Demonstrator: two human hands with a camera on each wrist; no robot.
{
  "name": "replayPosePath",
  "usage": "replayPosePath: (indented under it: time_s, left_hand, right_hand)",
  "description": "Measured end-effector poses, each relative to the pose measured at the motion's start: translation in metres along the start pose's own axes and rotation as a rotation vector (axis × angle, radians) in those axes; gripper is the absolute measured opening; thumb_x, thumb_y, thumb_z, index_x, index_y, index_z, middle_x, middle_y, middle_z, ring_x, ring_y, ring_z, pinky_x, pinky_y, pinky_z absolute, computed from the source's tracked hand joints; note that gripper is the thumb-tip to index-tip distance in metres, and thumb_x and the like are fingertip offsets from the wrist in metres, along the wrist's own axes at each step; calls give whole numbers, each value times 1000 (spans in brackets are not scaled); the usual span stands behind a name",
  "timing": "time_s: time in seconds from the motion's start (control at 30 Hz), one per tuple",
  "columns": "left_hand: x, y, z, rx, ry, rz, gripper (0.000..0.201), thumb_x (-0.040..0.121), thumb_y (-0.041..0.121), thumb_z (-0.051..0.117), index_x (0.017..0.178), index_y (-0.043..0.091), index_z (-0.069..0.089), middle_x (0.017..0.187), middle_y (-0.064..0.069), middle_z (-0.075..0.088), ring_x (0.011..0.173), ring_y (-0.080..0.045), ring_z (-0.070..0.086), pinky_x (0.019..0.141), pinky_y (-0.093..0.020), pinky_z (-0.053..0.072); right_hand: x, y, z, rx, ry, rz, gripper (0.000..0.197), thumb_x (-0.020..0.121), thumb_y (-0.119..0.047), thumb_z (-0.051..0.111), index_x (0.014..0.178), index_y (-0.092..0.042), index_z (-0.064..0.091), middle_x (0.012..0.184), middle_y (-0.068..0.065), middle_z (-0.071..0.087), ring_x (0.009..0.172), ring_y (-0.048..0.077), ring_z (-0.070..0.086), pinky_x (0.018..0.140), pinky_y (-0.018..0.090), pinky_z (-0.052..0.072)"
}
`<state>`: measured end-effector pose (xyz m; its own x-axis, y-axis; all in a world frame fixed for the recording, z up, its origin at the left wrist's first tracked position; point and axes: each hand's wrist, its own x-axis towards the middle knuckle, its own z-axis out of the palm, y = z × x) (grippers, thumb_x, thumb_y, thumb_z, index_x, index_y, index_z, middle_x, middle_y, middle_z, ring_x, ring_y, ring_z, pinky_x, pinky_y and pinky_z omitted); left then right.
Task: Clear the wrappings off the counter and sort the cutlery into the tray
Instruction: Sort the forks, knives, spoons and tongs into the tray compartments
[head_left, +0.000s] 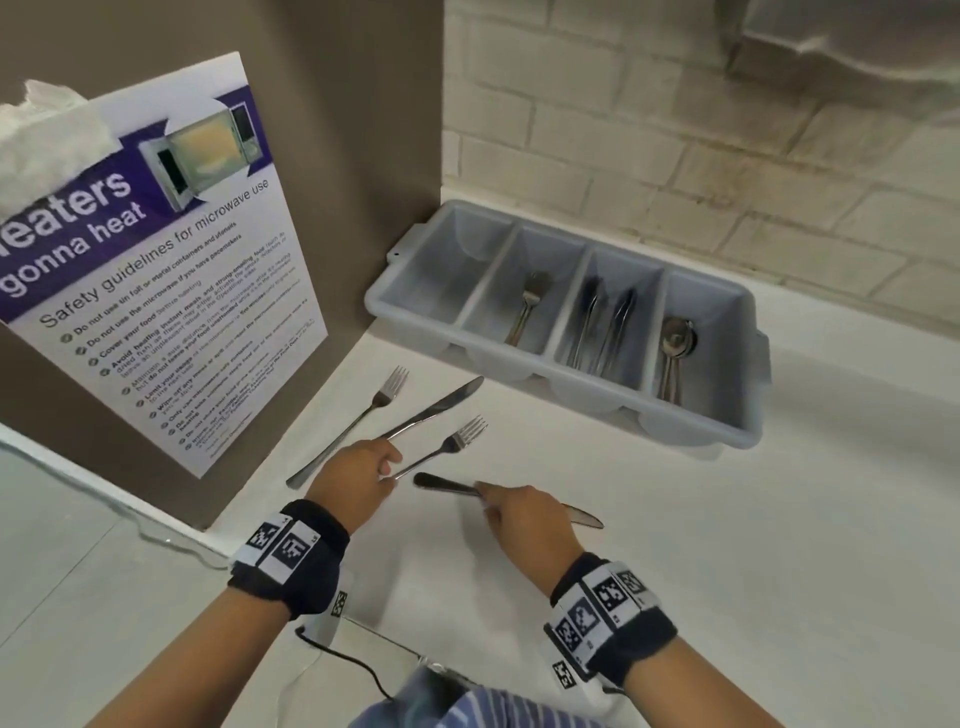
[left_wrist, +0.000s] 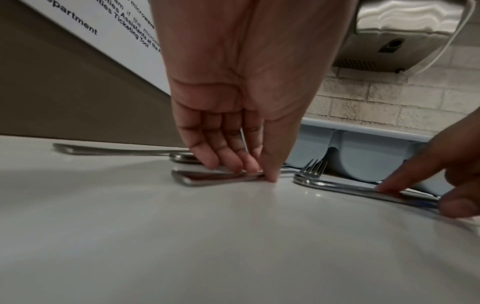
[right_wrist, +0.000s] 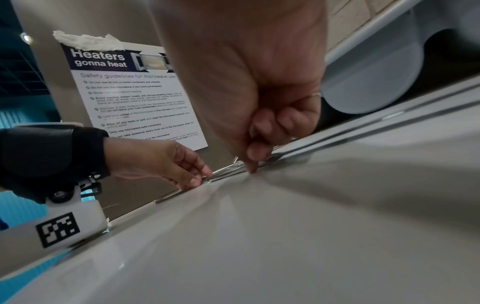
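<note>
A grey four-compartment tray (head_left: 756, 415) stands at the back right against the tiled wall, with forks, knives and spoons in three of its compartments and the leftmost one empty. Two forks and two knives lie on the white counter. My left hand (head_left: 387, 467) pinches the handle of the nearer fork (head_left: 449, 447), thumb and fingertips (left_wrist: 249, 164) pressed to it on the counter. My right hand (head_left: 485, 499) pinches the middle of the nearest knife (head_left: 441, 483), which lies flat. The other knife (head_left: 441, 408) and the far fork (head_left: 358, 415) lie untouched beside the left hand.
A brown panel with a microwave safety poster (head_left: 171, 291) rises at the left, close to the far fork. A steel dispenser (left_wrist: 405, 30) hangs on the brick wall above the tray. A black cable (head_left: 353, 670) runs near the counter's front edge.
</note>
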<state>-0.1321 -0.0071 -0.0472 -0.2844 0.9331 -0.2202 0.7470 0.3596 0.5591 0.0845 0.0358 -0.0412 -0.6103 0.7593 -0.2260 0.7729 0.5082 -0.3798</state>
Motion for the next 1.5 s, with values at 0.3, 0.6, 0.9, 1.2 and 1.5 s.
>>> replayPosePath:
  time_s: [0.3,0.6,0.9,1.2,1.5]
  left_hand:
    - [0,7,-1,94,-82,43,19,86,7,55,104,4,63,100,-16,66,94,-28,62,85,-31,47]
    - [-2,30,-31,-129,-85,170,18,94,17,47,93,24,64,91,2,57,82,-15,56,73,-26,41]
    - [120,142,-31,-278,67,234,37,91,-5,38,124,0,52,116,-24,58,106,-34,56,98,-40,43]
    - [187,175,2,390,-261,201,36,95,5,39,126,-6,52,135,-24,52,124,-38,49,105,-40,38]
    - [94,113,-37,-220,235,361,33,82,-7,46,101,7,69,113,-17,63,104,-32,58,100,-38,45]
  right_hand:
    - [-39,19,-3,92,-28,142,13,81,-15,51,73,-10,60,68,7,60,63,21,52,49,23,32]
    - [-81,57,2,55,105,241,6,87,-4,50,85,-6,56,66,0,45,56,20,44,43,12,18]
    - [-107,57,-1,164,156,296,19,83,-4,48,101,-7,53,74,-1,49,61,19,47,48,22,29]
    - [-124,55,-16,527,307,398,26,80,-5,58,78,-30,49,62,-7,47,52,3,50,49,7,35]
    - [-3,17,-111,661,426,165,26,90,-5,55,81,-30,57,71,-3,53,40,9,53,41,16,50]
